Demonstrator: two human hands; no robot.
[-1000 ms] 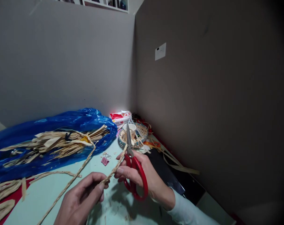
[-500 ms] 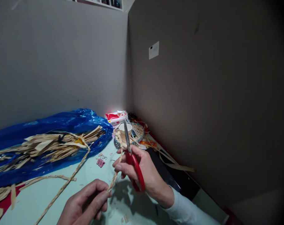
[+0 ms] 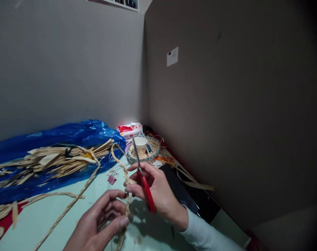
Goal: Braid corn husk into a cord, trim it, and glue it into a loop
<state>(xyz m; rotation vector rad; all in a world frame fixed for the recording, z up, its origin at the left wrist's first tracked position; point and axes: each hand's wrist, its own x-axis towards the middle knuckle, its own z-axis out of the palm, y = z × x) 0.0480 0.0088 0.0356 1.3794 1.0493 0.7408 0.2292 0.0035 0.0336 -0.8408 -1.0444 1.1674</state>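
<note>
A pale green table (image 3: 40,216) is seen beneath the work, with a blue plastic bag (image 3: 77,130) spread along its far left side and bundles of straw laid on it. Beyond the hands, a round basket (image 3: 156,148) is set, in which a paper cup (image 3: 140,143) is held.

Over the near part of the table, a braid (image 3: 127,203) is suspended, its long axis run roughly away from the body, its far end bent over to the left. The grip of the right hand (image 3: 158,190) is placed farther along it, that of the left hand (image 3: 98,219) nearer the body; the far end is thus left closer to the right hand.

By the right hand, reached in from the right, the braid is pinched between thumb and fingers, while scissors (image 3: 145,183) are kept in the same grasp, tips pointed away. The left hand is curled, its thumb laid over the braid (whether it is truly pinched there cannot be told). A pink clip (image 3: 112,178) is left beyond the left fingers.
</note>
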